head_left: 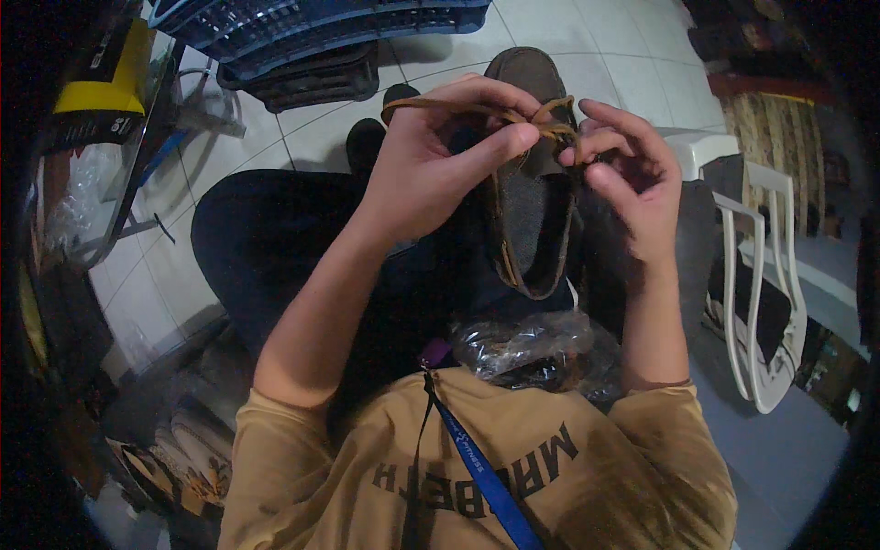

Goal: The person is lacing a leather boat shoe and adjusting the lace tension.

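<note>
A dark brown moccasin-style shoe [541,229] rests across my lap, toe pointing away, its opening facing up. Over its upper, my left hand [449,151] pinches a tan leather shoelace [550,115] between thumb and forefinger. A long strand of that lace runs back over the left knuckles. On the shoe's right side, my right hand [637,160] has its fingers curled at the loop and lace end, with the forefinger raised. Its exact grip is partly hidden by the fingers.
Crumpled clear plastic [522,348] lies in my lap near my shirt. Beyond are blue plastic crates [321,32] on the tiled floor [632,82]. A white plastic chair [761,302] stands at the right. A metal stand [197,110] and a yellow-black box [101,92] are at the left, more shoes [197,440] lower left.
</note>
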Demonstrator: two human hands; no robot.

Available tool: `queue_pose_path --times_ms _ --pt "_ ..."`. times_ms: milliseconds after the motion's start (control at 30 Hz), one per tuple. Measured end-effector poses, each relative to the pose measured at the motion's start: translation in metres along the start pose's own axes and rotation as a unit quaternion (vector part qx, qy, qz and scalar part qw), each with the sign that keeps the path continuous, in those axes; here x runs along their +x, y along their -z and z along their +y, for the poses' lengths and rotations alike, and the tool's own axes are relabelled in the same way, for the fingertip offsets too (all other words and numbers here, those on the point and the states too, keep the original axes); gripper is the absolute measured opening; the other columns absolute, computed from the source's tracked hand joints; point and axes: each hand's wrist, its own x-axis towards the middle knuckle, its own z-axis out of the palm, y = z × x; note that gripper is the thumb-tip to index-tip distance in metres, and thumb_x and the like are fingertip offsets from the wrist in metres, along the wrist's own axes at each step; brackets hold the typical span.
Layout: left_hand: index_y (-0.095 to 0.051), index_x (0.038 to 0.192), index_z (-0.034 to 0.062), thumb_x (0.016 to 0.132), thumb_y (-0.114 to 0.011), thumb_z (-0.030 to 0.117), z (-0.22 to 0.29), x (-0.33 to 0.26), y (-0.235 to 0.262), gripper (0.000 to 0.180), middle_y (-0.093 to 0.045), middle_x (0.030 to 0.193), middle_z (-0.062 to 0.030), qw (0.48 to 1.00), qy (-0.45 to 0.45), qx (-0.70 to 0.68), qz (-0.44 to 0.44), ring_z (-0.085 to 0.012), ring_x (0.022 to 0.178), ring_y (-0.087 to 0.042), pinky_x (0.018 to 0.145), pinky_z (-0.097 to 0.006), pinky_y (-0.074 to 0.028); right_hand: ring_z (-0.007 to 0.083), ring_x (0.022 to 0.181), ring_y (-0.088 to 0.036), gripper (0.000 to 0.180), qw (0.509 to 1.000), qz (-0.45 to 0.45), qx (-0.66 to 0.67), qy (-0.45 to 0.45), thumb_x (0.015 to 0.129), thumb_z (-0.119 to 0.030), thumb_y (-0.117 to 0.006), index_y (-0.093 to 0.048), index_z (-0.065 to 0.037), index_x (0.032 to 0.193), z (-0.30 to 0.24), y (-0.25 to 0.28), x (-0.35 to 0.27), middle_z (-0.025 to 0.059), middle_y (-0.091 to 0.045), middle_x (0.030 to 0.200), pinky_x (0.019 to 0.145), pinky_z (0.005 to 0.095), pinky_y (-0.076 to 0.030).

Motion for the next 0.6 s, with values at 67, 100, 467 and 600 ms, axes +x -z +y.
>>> queue_pose_path --times_ms 67,100,467,600 --pt "-0.069 0.118 0.0021 0.097 -0.075 0.014 0.000 0.000 0.000 0.025 -0.073 0.110 -0.0035 1.000 0.001 -0.003 -0.002 -0.0102 0.103 -0.067 0.092 -0.028 -0.052 0.0121 0.092 -0.067 0.054 0.997 0.019 0.056 -0.043 0.083 0.002 -0.082 -0.063 0.005 0.134 -0.002 -0.001 0.001 0.0070 -0.076 0.098 0.086 0.0267 -0.050" --pt "-0.069 0.118 0.0022 0.097 -0.075 0.014 0.000 0.001 0.000 0.025 -0.073 0.111 -0.0037 1.000 0.002 -0.005 -0.003 -0.0102 0.103 -0.067 0.093 -0.028 -0.052 0.0118 0.092 -0.067 0.055 0.998 0.024 0.035 -0.046 0.083 0.002 -0.082 -0.062 0.005 0.135 -0.002 -0.001 0.002 0.0071 -0.076 0.098 0.086 0.0265 -0.050" --pt "-0.069 0.122 0.0014 0.093 -0.077 0.007 -0.002 0.001 0.003 0.031 -0.072 0.111 -0.0033 0.995 -0.067 0.067 -0.031 -0.0113 0.104 -0.066 0.093 -0.029 -0.052 0.0108 0.090 -0.065 0.057 0.999 0.022 -0.024 0.000 0.080 0.007 -0.082 -0.061 0.003 0.133 -0.003 -0.006 0.013 0.0052 -0.072 0.095 0.085 0.0252 -0.050" --pt "-0.068 0.124 0.0011 0.089 -0.079 0.002 0.000 0.000 -0.005 0.036 -0.071 0.110 -0.0035 1.000 -0.016 -0.006 0.014 -0.0116 0.100 -0.067 0.090 -0.029 -0.053 0.0103 0.090 -0.066 0.056 0.998 0.008 -0.058 0.015 0.080 0.006 -0.082 -0.062 0.003 0.132 -0.003 -0.006 0.015 0.0045 -0.073 0.094 0.085 0.0251 -0.050"
